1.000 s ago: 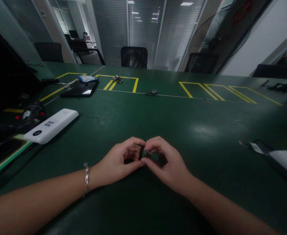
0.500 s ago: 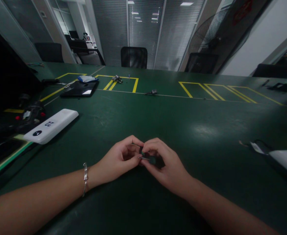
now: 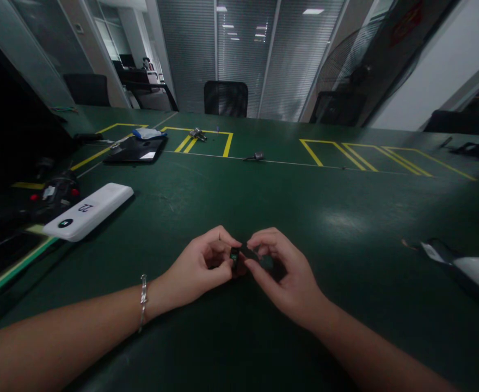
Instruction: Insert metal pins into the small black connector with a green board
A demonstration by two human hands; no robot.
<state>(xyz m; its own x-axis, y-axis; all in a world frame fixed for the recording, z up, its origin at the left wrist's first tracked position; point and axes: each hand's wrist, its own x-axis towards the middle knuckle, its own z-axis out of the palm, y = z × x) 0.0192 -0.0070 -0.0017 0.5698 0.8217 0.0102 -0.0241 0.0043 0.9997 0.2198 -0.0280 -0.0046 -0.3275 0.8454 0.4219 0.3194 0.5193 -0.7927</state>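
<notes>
Over the near middle of the green table, my left hand (image 3: 207, 260) pinches a small black part with green on its face (image 3: 234, 255) between thumb and fingertips. Just to the right, my right hand (image 3: 286, 272) is curled, its thumb and index fingertips a short way from that part. A small dark greyish thing (image 3: 266, 263) shows between the right fingers, too dim and blurred to name. The fingertips of both hands are close together but apart.
A white power bank marked 22 (image 3: 88, 212) lies at the left, near a black device with red knobs (image 3: 60, 190). Farther back are a black clipboard (image 3: 135, 149), metal parts (image 3: 197, 134) and a small dark cylindrical part (image 3: 257, 156). Another white power bank (image 3: 478, 272) lies right.
My right hand has drawn slightly right, opening a gap between the fingertips of both hands. The green-faced part in my left hand now shows more clearly. The view has shifted slightly.
</notes>
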